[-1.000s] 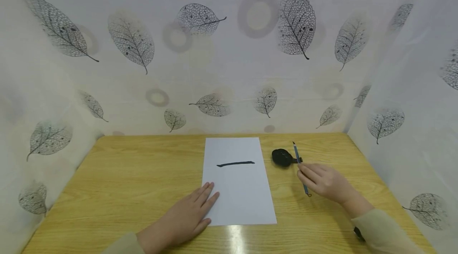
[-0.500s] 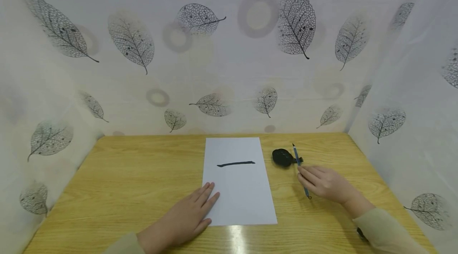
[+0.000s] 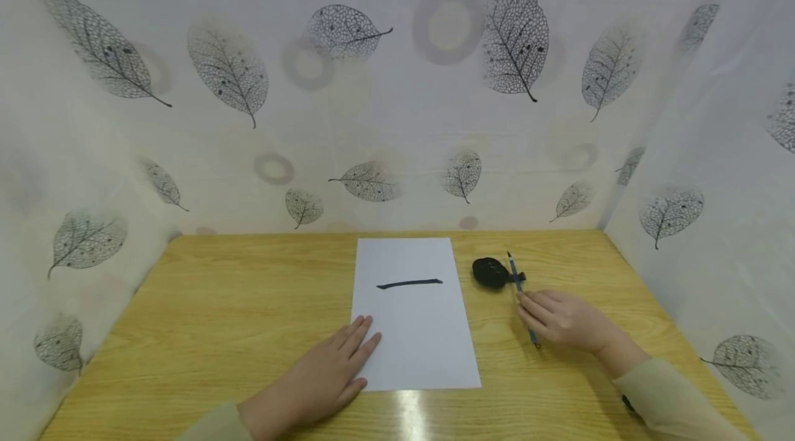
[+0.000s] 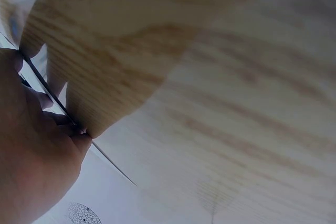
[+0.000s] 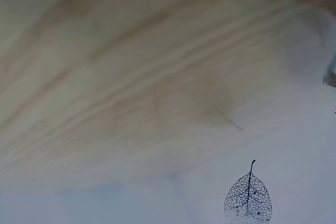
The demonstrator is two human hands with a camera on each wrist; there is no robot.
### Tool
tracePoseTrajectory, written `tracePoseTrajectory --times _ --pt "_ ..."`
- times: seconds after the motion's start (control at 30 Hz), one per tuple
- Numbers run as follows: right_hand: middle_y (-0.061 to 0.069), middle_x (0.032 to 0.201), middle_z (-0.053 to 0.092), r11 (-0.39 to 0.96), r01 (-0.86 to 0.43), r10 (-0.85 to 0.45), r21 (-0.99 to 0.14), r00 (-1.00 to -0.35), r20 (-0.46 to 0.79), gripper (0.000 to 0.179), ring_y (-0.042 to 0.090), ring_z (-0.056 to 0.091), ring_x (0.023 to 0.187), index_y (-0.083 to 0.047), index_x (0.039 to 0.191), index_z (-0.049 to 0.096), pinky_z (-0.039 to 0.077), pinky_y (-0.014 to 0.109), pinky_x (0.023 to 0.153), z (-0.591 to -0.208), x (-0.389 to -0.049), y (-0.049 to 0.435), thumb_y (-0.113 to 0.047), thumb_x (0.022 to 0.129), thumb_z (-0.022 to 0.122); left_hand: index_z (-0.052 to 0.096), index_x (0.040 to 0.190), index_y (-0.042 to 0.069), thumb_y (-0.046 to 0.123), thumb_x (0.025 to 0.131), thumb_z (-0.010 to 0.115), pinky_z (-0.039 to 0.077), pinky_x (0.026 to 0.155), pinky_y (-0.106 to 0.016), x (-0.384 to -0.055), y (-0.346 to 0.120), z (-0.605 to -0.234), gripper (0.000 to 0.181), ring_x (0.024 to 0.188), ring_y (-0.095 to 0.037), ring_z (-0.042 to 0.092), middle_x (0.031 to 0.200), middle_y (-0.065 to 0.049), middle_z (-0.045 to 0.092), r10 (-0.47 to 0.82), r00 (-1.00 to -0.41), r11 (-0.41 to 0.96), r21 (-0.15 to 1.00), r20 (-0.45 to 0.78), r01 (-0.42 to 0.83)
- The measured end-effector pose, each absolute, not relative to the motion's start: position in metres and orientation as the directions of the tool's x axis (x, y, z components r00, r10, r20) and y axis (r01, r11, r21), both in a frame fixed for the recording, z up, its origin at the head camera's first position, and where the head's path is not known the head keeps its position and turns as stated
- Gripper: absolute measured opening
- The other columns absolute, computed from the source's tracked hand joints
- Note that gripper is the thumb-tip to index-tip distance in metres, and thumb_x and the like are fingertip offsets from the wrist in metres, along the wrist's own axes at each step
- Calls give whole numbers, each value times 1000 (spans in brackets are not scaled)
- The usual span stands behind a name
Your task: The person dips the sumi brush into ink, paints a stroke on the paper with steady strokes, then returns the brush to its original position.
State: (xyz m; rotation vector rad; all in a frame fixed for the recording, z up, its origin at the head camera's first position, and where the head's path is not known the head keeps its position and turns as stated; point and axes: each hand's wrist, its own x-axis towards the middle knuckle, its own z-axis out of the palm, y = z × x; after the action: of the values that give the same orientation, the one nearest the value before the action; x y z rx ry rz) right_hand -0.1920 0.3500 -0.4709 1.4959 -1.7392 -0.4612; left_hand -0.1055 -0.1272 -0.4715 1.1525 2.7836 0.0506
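Note:
A sheet of white paper (image 3: 416, 344) lies on the table, with one black brush stroke (image 3: 410, 283) across its upper half. My left hand (image 3: 317, 375) rests flat at the sheet's lower left edge, fingers extended onto it; the left wrist view shows the same hand (image 4: 39, 145) along the paper's edge. Between thumb and fingers, my right hand (image 3: 565, 320) pinches a blue writing brush (image 3: 514, 272), dark tip pointing away from me and a small loop at its near end. Just left of the brush sits a black ink dish (image 3: 490, 273) with a short handle, partly behind the brush.
The wood-grain table (image 3: 236, 303) meets a pale leaf-print curtain (image 3: 385, 103) at the back and both sides. A small dark object (image 3: 627, 402) shows partly from under the right sleeve. The right wrist view holds mostly table surface and curtain.
My right hand has shifted slightly toward me with the writing brush, its tip drawing back a little beside the ink dish. My left hand and the paper have stayed put.

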Motion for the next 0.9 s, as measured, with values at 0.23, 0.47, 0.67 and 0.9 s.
tracePoseTrajectory --times 0.23,0.47,0.67,0.9 --pt "8 100 84 208 -659 -956 723 19 292 54 14 79 84 -9 102 80 65 24 73 -474 -192 350 11 111 31 38 165 11 45 112 44 37 130 -46 -106 -127 -473 64 163 -32 30 175 -18 28 704 -702 710 84 -109 699" --pt "9 99 83 184 -674 -958 715 39 284 54 14 79 84 -9 101 81 65 25 73 -474 -192 350 7 112 30 38 165 10 45 112 44 36 130 -45 -106 -127 -474 64 162 -32 30 175 -19 28 708 -698 705 73 -104 705" --pt "10 98 83 176 -676 -949 715 76 306 52 15 79 83 -8 100 79 65 26 72 -474 -192 349 8 112 31 38 165 10 45 112 44 37 129 -45 -106 -127 -473 63 162 -32 31 175 -19 29 709 -698 705 67 -104 706" --pt "12 96 83 175 -688 -944 704 85 318 52 18 80 82 -7 99 79 66 29 72 -477 -194 351 7 112 30 40 164 9 43 112 46 38 129 -45 -105 -127 -472 63 161 -33 33 174 -20 30 713 -697 701 58 -77 711"
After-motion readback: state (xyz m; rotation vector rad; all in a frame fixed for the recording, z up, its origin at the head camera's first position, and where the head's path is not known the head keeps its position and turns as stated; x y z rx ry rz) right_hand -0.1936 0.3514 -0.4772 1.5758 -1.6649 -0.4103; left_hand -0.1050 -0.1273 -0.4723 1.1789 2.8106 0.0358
